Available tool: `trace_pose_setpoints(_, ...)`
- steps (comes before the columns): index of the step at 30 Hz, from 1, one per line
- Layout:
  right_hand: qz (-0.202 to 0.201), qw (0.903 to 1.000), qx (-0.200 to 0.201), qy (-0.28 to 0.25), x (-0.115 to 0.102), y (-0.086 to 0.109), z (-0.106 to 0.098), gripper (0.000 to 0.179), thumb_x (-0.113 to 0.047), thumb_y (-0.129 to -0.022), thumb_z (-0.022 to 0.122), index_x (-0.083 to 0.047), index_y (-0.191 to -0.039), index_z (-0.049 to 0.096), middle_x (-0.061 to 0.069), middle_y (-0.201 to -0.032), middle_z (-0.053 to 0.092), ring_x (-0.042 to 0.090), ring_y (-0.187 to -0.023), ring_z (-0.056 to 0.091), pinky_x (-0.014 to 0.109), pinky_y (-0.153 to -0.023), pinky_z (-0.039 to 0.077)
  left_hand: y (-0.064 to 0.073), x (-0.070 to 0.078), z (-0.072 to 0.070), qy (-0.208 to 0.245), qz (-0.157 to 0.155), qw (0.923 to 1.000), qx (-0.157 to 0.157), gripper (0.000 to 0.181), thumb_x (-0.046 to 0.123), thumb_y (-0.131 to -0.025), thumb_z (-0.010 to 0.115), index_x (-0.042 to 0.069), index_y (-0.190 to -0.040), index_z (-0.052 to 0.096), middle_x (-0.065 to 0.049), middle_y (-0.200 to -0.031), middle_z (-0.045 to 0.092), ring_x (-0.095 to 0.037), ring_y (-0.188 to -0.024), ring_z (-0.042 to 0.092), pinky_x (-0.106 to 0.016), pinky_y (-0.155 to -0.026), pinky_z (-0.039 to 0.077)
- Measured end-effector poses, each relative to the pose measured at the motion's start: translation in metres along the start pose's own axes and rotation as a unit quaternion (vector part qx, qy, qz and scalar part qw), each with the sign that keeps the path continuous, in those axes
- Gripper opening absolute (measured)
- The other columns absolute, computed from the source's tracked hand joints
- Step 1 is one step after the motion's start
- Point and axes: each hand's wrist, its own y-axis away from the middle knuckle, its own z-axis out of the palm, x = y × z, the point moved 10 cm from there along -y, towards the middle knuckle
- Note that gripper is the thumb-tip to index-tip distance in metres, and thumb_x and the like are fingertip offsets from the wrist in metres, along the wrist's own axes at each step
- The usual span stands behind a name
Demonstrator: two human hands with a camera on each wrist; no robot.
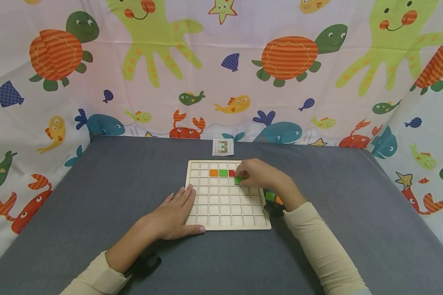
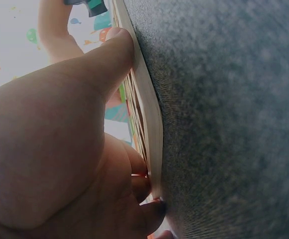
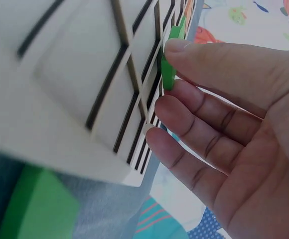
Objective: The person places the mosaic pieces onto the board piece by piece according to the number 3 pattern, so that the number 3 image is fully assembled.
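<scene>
A pale wooden grid board [image 1: 214, 209] lies on the grey cloth. My left hand [image 1: 171, 217] rests on its left edge with fingers straight and the thumb along the front left corner. Between thumb and fingers, my right hand [image 1: 260, 174] pinches a green square tile [image 3: 168, 72] over the upper right part of the grid. One row of the board carries an orange tile [image 1: 213, 173], another green tile [image 1: 223, 173] and a red tile [image 1: 231, 173] side by side. The right fingers partly cover the red one.
Beside the board's right edge, near my right wrist, lie a loose green tile [image 1: 270, 196] and an orange one [image 1: 278, 200]. A small card [image 1: 223, 146] printed with a coloured grid sits behind the board. A patterned sea-animal curtain [image 1: 155, 106] stands along the back.
</scene>
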Motion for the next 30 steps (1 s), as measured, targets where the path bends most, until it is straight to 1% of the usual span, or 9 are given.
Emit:
trace_pose_setpoints(5, -0.01, 0.9999, -0.001, 0.004, -0.007, -0.005, 0.003, 0.013, -0.003, -0.087, 0.076, -0.005, -0.1, 0.076, 0.0, -0.084, 0.062, 0.016, -0.076, 0.051, 0.032, -0.071, 0.046, 0.0, 0.0, 0.0, 0.0, 0.001, 1.0, 0.0, 0.108, 0.07, -0.09, 0.057, -0.003, -0.158, 0.016, -0.019, -0.165, 0.01, -0.037, -0.151, 0.008, -0.057, -0.117, 0.014)
trace_pose_setpoints(8, -0.018, 0.9998, 0.003, 0.009, -0.01, -0.007, 0.004, 0.014, -0.002, -0.087, 0.075, -0.004, -0.101, 0.076, 0.001, -0.085, 0.062, 0.016, -0.077, 0.05, 0.031, -0.071, 0.045, 0.001, 0.0, 0.0, 0.001, 0.001, 1.0, -0.001, 0.108, 0.07, -0.09, 0.057, -0.003, -0.158, 0.016, -0.019, -0.165, 0.01, -0.037, -0.151, 0.008, -0.057, -0.117, 0.014)
trace_pose_setpoints(11, -0.031, 0.9995, 0.006, 0.009, -0.014, -0.009, 0.004, 0.013, -0.002, -0.087, 0.075, -0.004, -0.099, 0.075, 0.0, -0.08, 0.058, 0.015, -0.074, 0.048, 0.032, -0.069, 0.042, 0.001, 0.0, 0.0, 0.001, 0.0, 1.0, -0.002, 0.107, 0.069, -0.091, 0.056, -0.003, -0.158, 0.015, -0.019, -0.165, 0.009, -0.036, -0.151, 0.007, -0.057, -0.117, 0.014)
trace_pose_setpoints(14, -0.044, 0.9989, 0.012, 0.005, -0.018, -0.009, 0.002, 0.011, 0.001, -0.086, 0.074, -0.003, -0.097, 0.075, 0.002, -0.079, 0.058, 0.016, -0.073, 0.047, 0.032, -0.069, 0.041, 0.001, 0.0, -0.001, 0.002, 0.001, 1.0, -0.002, 0.107, 0.069, -0.091, 0.056, -0.003, -0.158, 0.015, -0.019, -0.165, 0.009, -0.037, -0.151, 0.007, -0.057, -0.117, 0.014)
trace_pose_setpoints(17, -0.049, 0.9986, 0.018, 0.008, -0.019, -0.01, 0.002, 0.011, 0.002, -0.087, 0.073, -0.003, -0.097, 0.075, 0.003, -0.083, 0.062, 0.016, -0.076, 0.05, 0.032, -0.071, 0.044, 0.001, 0.001, -0.001, 0.004, 0.002, 1.0, -0.001, 0.107, 0.069, -0.091, 0.056, -0.003, -0.158, 0.015, -0.019, -0.165, 0.009, -0.037, -0.151, 0.007, -0.057, -0.117, 0.014)
trace_pose_setpoints(21, -0.043, 0.9988, 0.02, 0.013, -0.018, -0.01, 0.002, 0.015, 0.001, -0.087, 0.074, -0.003, -0.102, 0.076, 0.006, -0.093, 0.066, 0.016, -0.083, 0.055, 0.033, -0.076, 0.049, 0.001, 0.001, -0.001, 0.003, 0.002, 1.0, -0.001, 0.107, 0.069, -0.091, 0.056, -0.003, -0.158, 0.015, -0.018, -0.165, 0.009, -0.036, -0.151, 0.007, -0.057, -0.117, 0.014)
trace_pose_setpoints(26, -0.031, 0.9993, 0.018, 0.015, -0.017, -0.009, 0.002, 0.02, 0.001, -0.086, 0.075, -0.002, -0.106, 0.076, 0.008, -0.098, 0.068, 0.019, -0.087, 0.059, 0.033, -0.079, 0.051, 0.001, 0.001, -0.002, 0.002, 0.001, 1.0, -0.002, 0.106, 0.068, -0.091, 0.056, -0.003, -0.158, 0.015, -0.019, -0.165, 0.009, -0.037, -0.151, 0.008, -0.057, -0.117, 0.014)
trace_pose_setpoints(30, -0.031, 0.9993, 0.016, 0.016, -0.018, -0.008, 0.002, 0.019, 0.001, -0.086, 0.075, -0.002, -0.105, 0.076, 0.007, -0.098, 0.068, 0.019, -0.087, 0.059, 0.033, -0.08, 0.051, 0.001, 0.001, -0.002, 0.001, -0.001, 1.0, -0.003, 0.107, 0.069, -0.091, 0.056, -0.003, -0.158, 0.015, -0.019, -0.165, 0.009, -0.036, -0.151, 0.007, -0.057, -0.117, 0.014)
